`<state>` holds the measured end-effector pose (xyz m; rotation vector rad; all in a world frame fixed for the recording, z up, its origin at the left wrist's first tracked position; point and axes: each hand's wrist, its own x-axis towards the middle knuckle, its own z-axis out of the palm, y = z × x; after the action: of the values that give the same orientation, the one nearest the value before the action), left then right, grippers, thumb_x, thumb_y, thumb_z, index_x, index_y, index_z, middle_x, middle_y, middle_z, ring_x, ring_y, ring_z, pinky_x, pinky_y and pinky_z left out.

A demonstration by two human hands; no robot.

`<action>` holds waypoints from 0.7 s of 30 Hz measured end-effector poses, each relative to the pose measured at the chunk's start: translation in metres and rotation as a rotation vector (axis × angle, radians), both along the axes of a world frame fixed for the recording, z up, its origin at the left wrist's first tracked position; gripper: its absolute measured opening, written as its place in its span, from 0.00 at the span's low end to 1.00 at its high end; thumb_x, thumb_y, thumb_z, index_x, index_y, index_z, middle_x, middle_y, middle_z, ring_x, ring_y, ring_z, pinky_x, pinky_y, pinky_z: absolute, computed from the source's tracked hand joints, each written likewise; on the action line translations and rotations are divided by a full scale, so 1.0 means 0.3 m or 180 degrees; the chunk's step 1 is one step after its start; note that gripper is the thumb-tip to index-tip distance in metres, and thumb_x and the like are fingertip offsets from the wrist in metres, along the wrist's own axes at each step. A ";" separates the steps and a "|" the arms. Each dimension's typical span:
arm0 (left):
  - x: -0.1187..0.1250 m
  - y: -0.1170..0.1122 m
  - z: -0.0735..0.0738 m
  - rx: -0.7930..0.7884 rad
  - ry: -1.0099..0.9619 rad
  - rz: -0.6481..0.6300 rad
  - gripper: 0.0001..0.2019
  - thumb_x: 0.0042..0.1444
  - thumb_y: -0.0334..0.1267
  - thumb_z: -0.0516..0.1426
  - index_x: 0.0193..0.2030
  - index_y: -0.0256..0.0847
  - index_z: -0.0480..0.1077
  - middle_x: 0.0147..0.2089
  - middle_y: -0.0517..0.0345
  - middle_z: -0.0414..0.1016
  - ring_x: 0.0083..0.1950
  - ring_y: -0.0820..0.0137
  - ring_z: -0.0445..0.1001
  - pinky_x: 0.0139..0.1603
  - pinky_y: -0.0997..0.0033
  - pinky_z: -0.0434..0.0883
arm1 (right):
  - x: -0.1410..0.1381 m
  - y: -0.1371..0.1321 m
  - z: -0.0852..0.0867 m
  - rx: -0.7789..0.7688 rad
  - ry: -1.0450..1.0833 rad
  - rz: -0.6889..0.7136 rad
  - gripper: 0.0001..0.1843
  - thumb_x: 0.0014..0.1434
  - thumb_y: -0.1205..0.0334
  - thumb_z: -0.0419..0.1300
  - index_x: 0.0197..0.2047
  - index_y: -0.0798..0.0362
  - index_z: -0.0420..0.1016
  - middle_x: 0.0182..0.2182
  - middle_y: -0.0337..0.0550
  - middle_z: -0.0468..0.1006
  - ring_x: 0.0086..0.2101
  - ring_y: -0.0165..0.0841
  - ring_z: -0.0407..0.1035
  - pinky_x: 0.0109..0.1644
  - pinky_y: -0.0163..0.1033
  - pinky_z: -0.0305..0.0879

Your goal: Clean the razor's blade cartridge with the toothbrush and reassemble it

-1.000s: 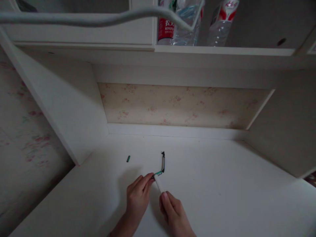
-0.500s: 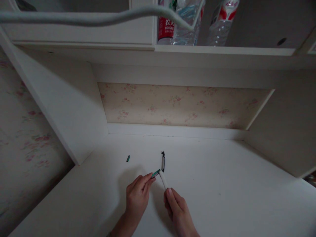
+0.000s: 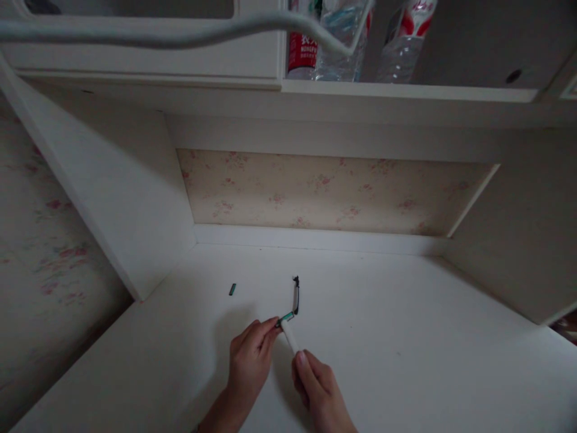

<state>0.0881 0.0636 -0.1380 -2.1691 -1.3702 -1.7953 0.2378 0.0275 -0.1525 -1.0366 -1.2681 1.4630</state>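
My left hand point(image 3: 250, 361) rests on the white desk point(image 3: 406, 337) with its fingertips pinched on a small green piece point(image 3: 285, 317). My right hand point(image 3: 315, 385) is closed around a white pen-like tube point(image 3: 289, 335), whose tip meets the green piece. Just beyond them lies a thin black curved part point(image 3: 296, 294). A second small green bit point(image 3: 232, 289) lies alone to the left, apart from both hands.
A white side panel point(image 3: 126, 198) walls the desk's left; a slanted panel closes the right. Floral wallpaper point(image 3: 324, 192) backs the recess. Above, a shelf holds plastic bottles point(image 3: 342, 42), and a grey cable point(image 3: 171, 33) crosses the top of view.
My right hand swung the white tube a little right and away from the green piece, then brought it back so its tip meets the piece again. My left hand stayed put.
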 end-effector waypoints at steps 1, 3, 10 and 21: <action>0.000 -0.001 -0.001 0.0000 -0.0006 -0.0014 0.07 0.63 0.36 0.55 0.42 0.40 0.74 0.30 0.58 0.76 0.28 0.73 0.75 0.31 0.79 0.73 | -0.002 -0.002 -0.001 0.0009 -0.0008 0.0095 0.30 0.61 0.33 0.50 0.24 0.52 0.58 0.19 0.31 0.51 0.21 0.27 0.43 0.22 0.35 0.38; 0.001 -0.002 -0.003 0.0014 -0.0043 -0.0046 0.06 0.63 0.35 0.55 0.42 0.40 0.74 0.30 0.58 0.76 0.28 0.74 0.75 0.31 0.79 0.73 | -0.003 -0.003 -0.002 0.0001 0.0002 0.0107 0.30 0.61 0.33 0.49 0.25 0.52 0.58 0.19 0.31 0.51 0.20 0.27 0.43 0.22 0.35 0.38; 0.011 -0.004 0.005 -0.0040 -0.0095 -0.0194 0.06 0.63 0.36 0.55 0.42 0.40 0.73 0.27 0.60 0.74 0.24 0.76 0.72 0.27 0.80 0.70 | -0.007 -0.003 -0.017 -0.0012 0.0042 -0.0135 0.30 0.60 0.33 0.51 0.25 0.52 0.58 0.20 0.32 0.52 0.21 0.28 0.44 0.22 0.34 0.39; 0.010 -0.004 0.009 0.0014 -0.0042 -0.0195 0.06 0.63 0.36 0.55 0.42 0.41 0.73 0.29 0.59 0.77 0.27 0.74 0.75 0.29 0.79 0.73 | -0.007 -0.002 -0.014 -0.0042 0.0075 -0.0166 0.30 0.59 0.32 0.52 0.24 0.52 0.59 0.20 0.32 0.54 0.21 0.28 0.46 0.22 0.33 0.41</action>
<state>0.0911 0.0623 -0.1354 -2.2247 -1.3151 -1.8344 0.2356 0.0267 -0.1567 -1.0506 -1.2076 1.4418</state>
